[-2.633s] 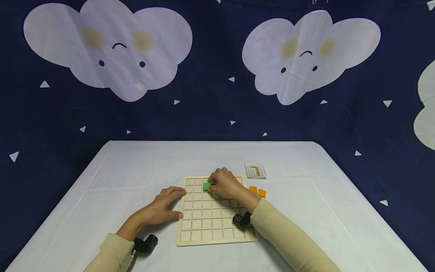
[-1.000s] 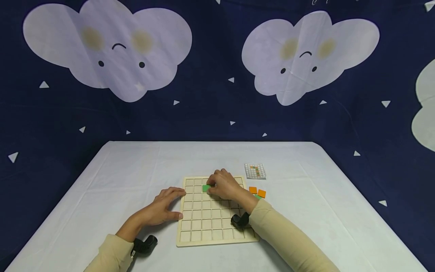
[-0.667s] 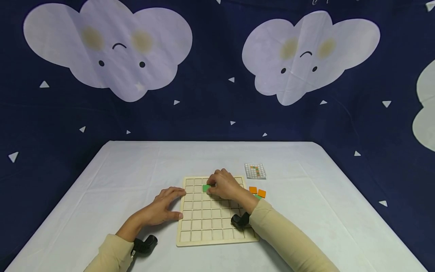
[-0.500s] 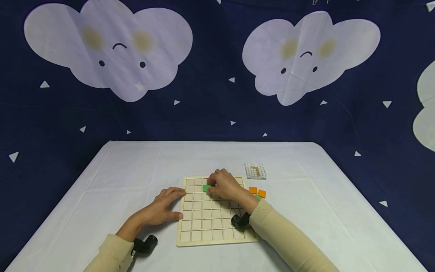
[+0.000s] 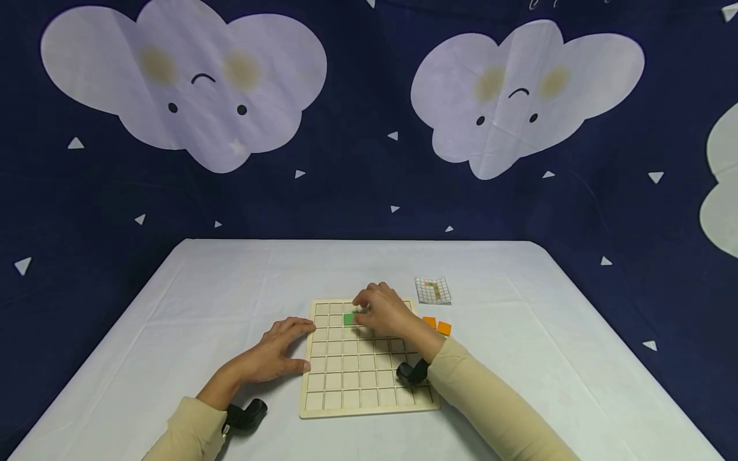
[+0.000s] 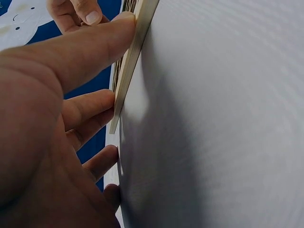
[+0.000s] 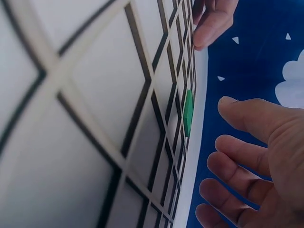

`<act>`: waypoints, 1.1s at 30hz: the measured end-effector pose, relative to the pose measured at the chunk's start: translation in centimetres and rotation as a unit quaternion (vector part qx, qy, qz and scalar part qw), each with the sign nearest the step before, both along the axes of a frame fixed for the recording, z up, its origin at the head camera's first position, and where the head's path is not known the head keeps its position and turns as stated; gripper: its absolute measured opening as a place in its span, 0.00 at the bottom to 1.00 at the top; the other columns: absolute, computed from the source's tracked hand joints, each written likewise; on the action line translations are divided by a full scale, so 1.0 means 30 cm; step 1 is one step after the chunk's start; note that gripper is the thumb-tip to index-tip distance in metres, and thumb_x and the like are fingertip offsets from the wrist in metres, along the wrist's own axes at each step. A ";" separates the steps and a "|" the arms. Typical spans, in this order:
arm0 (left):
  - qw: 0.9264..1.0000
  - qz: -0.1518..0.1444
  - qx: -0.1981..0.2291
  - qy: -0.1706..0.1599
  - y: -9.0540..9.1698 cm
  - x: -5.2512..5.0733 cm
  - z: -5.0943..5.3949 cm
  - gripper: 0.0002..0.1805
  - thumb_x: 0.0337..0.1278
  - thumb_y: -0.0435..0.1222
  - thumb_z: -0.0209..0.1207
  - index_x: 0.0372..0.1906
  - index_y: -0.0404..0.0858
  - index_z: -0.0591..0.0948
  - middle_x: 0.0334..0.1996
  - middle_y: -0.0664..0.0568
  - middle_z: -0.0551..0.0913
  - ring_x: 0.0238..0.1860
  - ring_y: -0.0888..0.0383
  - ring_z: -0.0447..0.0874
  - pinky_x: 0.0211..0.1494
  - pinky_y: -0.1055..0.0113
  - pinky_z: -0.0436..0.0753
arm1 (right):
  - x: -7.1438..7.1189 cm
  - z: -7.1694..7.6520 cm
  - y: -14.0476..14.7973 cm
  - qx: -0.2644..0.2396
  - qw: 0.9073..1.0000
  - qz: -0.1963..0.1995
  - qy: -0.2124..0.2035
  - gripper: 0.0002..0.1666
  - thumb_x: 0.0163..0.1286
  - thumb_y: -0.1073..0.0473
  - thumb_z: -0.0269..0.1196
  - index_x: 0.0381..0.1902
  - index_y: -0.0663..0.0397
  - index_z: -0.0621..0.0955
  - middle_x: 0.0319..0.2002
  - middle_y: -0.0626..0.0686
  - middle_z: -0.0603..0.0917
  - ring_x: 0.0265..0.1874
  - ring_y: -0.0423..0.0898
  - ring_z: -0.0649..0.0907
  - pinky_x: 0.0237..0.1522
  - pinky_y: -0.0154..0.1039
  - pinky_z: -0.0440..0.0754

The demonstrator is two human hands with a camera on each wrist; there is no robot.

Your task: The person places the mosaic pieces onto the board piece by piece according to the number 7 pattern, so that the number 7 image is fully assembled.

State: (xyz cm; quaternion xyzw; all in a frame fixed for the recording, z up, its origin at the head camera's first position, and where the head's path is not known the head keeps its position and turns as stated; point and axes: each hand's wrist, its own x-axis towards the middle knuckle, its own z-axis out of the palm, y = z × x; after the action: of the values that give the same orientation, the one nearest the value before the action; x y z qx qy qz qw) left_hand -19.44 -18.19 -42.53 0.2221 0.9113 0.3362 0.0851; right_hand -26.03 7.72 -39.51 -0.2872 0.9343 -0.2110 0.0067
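Observation:
A green tile [image 5: 349,319] lies in a cell near the far edge of the wooden grid board [image 5: 369,413]. Just above it is my right hand [image 5: 385,312], its fingers apart and loosely bent. The right wrist view shows a gap between that hand [image 7: 256,166] and the green tile [image 7: 188,114], with nothing in the fingers. My left hand [image 5: 271,353] rests at the board's left edge, fingers spread. In the left wrist view the left hand [image 6: 61,95] touches the board's side [image 6: 130,61] with the thumb and a fingertip.
Two orange tiles [image 5: 444,328] lie right of the board, one partly behind my right wrist. Beyond them is a small printed grid card [image 5: 433,291]. A dark blue cloth with clouds hangs behind the white table [image 5: 230,275].
The green tile has gone down into its cell. My right hand has let go of it and lifted slightly, its fingers parting. The left hand has not moved.

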 end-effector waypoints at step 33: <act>1.000 0.009 -0.004 -0.010 0.005 -0.005 0.001 0.38 0.48 0.46 0.67 0.65 0.41 0.68 0.68 0.48 0.62 0.69 0.42 0.54 0.67 0.35 0.54 | -0.025 -0.041 -0.016 0.062 0.998 0.011 0.032 0.13 0.60 0.50 0.67 0.42 0.46 0.85 0.38 0.46 0.81 0.35 0.42 0.72 0.40 0.39 0.70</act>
State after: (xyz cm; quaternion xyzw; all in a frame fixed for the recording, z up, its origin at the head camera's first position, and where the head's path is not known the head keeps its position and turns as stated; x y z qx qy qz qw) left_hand -19.57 -18.04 -42.50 0.2101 0.9136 0.3356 0.0921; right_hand -26.77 7.24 -40.74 -0.3027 0.9422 -0.1433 -0.0033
